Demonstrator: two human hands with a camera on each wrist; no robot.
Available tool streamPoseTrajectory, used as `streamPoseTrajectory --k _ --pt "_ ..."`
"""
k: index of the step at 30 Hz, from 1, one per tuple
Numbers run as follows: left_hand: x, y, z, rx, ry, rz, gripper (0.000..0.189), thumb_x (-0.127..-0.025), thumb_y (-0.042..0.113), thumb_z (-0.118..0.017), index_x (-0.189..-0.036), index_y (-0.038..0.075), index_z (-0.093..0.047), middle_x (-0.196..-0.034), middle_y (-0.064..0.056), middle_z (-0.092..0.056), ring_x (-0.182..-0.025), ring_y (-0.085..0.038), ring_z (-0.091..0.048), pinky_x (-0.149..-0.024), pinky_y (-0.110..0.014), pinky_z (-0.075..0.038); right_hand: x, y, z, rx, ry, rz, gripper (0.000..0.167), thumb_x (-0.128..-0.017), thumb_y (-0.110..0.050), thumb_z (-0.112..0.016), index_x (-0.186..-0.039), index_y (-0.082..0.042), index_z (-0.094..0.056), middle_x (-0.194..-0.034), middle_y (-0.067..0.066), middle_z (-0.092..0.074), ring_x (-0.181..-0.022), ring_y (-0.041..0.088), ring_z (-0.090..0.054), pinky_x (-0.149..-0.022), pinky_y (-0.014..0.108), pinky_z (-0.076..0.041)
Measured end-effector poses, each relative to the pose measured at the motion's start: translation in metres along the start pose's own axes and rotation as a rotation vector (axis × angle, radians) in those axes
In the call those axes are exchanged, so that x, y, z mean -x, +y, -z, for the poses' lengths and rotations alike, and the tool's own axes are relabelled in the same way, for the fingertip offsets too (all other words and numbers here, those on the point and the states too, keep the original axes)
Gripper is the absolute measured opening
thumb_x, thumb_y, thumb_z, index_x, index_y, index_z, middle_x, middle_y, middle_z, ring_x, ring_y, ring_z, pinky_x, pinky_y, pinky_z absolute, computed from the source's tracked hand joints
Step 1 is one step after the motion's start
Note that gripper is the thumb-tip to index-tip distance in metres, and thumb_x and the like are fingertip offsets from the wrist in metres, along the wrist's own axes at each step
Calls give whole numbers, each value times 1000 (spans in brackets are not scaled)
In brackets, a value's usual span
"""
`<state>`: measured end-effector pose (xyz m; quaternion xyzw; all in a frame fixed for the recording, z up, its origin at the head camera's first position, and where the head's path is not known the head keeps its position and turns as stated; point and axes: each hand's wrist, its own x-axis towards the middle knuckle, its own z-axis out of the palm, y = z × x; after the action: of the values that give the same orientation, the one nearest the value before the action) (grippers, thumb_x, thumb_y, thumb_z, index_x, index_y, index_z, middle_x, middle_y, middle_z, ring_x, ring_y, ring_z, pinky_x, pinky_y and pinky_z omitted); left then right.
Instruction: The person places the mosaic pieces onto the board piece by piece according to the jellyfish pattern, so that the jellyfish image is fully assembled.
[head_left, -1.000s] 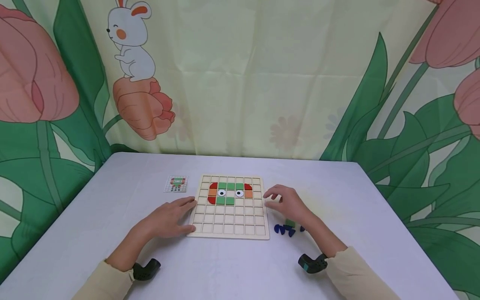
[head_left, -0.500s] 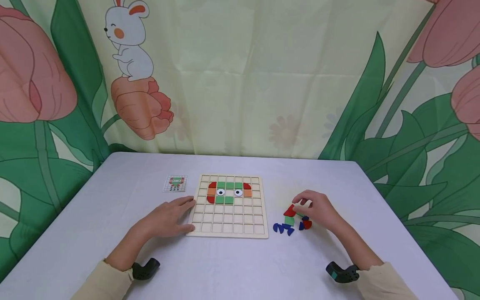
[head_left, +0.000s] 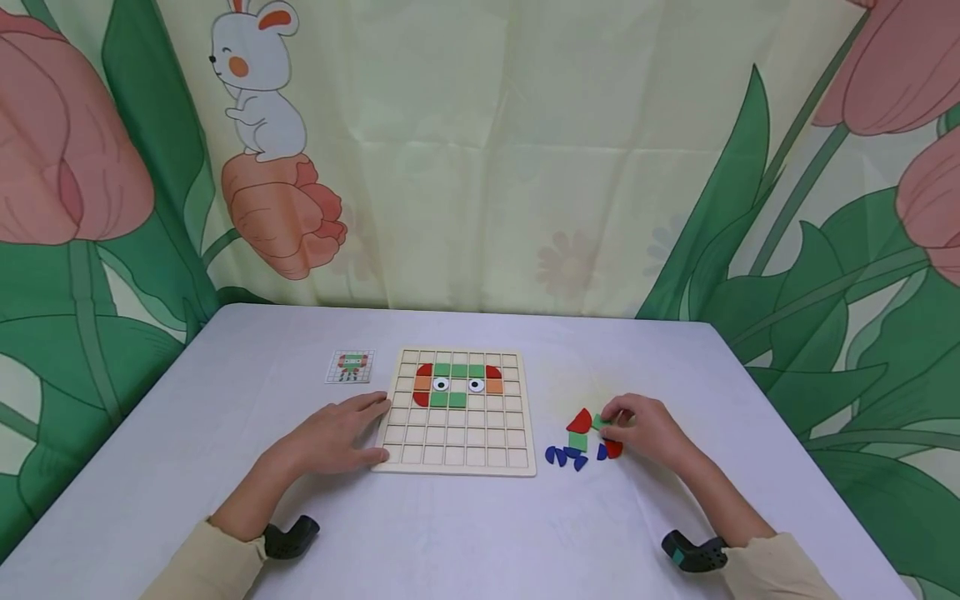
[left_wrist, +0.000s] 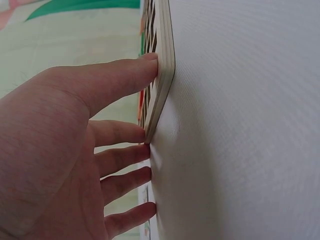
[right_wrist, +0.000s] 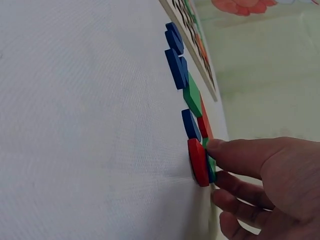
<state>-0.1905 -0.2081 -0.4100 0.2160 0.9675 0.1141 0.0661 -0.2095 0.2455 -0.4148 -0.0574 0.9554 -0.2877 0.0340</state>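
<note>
My left hand rests at the left edge of a wooden grid board, thumb at the lower corner and fingers spread along the side. In the left wrist view, the thumb touches the board's rim. Red, orange and green tiles and two eye tiles sit in the upper cells. To the right of the board, my right hand pinches a green tile between thumb and forefinger, low over the loose pieces. The right wrist view shows a red rounded tile beside the thumb; the green tile is partly hidden.
Several blue pieces, a green square and a red quarter-round tile lie between board and right hand. A pattern card lies left of the board. The white table ends at a printed curtain.
My right hand has gone from the board's right edge to the loose pieces, then lowered slightly onto the green tile. The left hand keeps its place at the board.
</note>
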Motion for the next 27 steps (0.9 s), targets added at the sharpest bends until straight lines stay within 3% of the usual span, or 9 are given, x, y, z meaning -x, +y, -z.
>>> streamPoseTrajectory --k 16,23,27 --pt "-2 -1 -3 -6 4 4 75 -85 47 -69 -145 9 -45 -154 -11 -38 -139 -33 -39 -105 -56 -39 -9 -7 -1 32 4 5 14 -81 -10 -76 -94 -9 -70 -82 3 -64 -75 15 -55 -63 20 -52" --pt "-1 -1 -3 -13 5 3 75 -85 47 -68 -145 9 -44 -154 -10 -38 -140 -32 -39 -105 -56 -39 -12 -8 1 11 25 56 12 -82 -14 -76 -92 -10 -70 -83 2 -65 -78 16 -58 -62 21 -53" --pt "0 0 -2 -13 2 8 75 -85 47 -68 -145 9 -44 -154 -11 -38 -140 -32 -39 -105 -56 -39 -16 -14 -5 -20 24 125 12 -82 -14 -76 -92 -11 -70 -85 2 -66 -80 15 -59 -65 22 -53"
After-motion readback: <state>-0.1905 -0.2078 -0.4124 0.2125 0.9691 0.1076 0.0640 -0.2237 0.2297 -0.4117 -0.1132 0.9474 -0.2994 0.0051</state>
